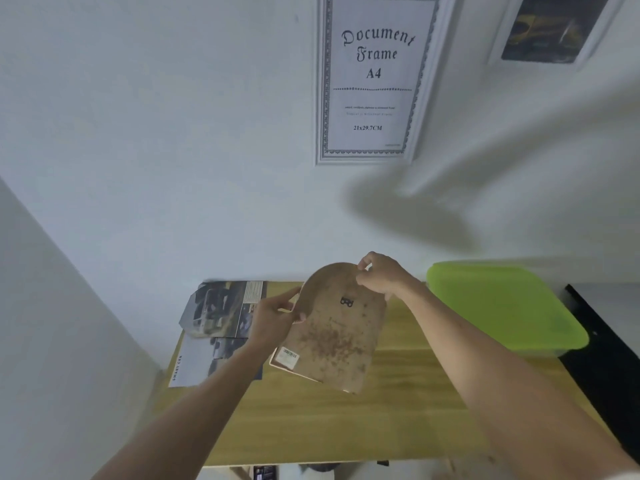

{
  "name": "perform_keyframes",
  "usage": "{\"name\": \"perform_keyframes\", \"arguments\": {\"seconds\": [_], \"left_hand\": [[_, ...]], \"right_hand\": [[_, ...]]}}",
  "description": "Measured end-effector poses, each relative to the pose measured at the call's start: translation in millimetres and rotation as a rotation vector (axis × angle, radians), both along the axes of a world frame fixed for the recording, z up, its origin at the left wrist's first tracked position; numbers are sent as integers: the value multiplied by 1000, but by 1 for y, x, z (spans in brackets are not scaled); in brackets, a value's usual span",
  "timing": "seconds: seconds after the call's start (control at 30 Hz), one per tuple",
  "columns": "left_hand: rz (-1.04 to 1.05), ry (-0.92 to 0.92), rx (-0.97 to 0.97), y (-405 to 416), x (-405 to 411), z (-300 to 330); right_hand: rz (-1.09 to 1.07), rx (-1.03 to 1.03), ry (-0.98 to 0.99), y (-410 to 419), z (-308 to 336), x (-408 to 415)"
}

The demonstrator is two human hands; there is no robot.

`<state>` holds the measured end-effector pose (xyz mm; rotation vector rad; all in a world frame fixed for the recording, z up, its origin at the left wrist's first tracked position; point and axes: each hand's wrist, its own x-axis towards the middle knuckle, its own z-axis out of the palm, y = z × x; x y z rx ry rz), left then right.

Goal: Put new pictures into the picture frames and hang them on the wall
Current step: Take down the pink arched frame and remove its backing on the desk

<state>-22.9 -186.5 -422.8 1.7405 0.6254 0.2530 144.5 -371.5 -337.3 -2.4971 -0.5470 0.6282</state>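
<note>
I hold a small arched picture frame (332, 334) above the wooden table (398, 410), its brown stained backing board toward me, with a black hanger clip near the top and a barcode sticker at the lower left. My left hand (273, 317) grips its left edge. My right hand (381, 275) pinches the top right of the arch. On the wall hangs a silver A4 document frame (372, 77) with its printed insert. A second white frame (554, 26) with a dark picture hangs at the upper right.
Car pictures and a magazine (221, 327) lie on the table's left end against the wall. A lime green plastic box (502, 306) sits at the right. A black object (606, 358) stands beyond the table's right edge.
</note>
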Motion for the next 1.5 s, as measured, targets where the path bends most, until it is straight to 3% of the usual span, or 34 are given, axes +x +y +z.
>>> {"name": "perform_keyframes", "arguments": {"seconds": [0.37, 0.73, 0.87, 1.07, 1.3, 1.5], "left_hand": [[117, 15, -298, -11, 1, -25], [255, 50, -568, -23, 20, -38], [203, 62, -649, -30, 28, -37], [178, 100, -662, -27, 29, -54], [330, 157, -630, -7, 9, -70], [469, 277, -464, 9, -13, -72]], "right_hand": [[-26, 149, 20, -8, -33, 9], [-209, 314, 408, -66, -80, 10], [-268, 381, 487, -80, -97, 3], [-427, 490, 550, -100, -108, 14], [-645, 557, 515, -123, -127, 41], [-623, 344, 362, -116, -162, 42]]}}
